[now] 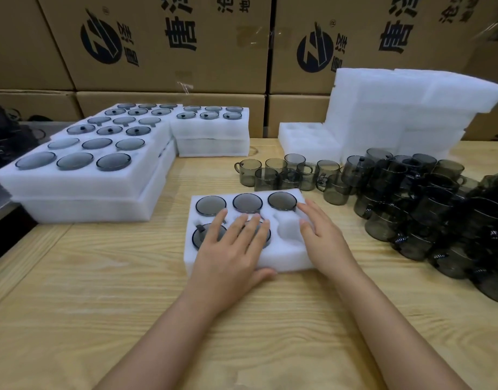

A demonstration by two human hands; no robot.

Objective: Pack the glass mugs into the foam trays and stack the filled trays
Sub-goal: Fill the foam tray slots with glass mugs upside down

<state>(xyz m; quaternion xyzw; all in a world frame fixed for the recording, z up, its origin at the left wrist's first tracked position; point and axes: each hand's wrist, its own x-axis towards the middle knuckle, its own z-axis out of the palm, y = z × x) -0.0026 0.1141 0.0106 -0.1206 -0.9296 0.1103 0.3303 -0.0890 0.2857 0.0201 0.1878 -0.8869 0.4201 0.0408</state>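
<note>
A white foam tray (287, 257) lies on the wooden table in front of me, with smoky grey glass mugs (247, 203) sunk into its pockets. Its front right pocket (288, 230) holds nothing. My left hand (231, 249) lies flat on the tray's front left, fingers straight over two mugs, thumb at the front edge. My right hand (322, 235) rests flat on the tray's right side with relaxed fingers. Loose mugs (287, 173) stand behind the tray, and a larger heap of mugs (427, 204) fills the right.
Filled trays are stacked in two layers at the left (82, 190) and back centre (212, 136). Empty foam trays (399, 114) are piled at the back right, one (307, 142) lying flat. Cardboard boxes (169, 43) wall off the back. The table's left edge (23, 249) drops away.
</note>
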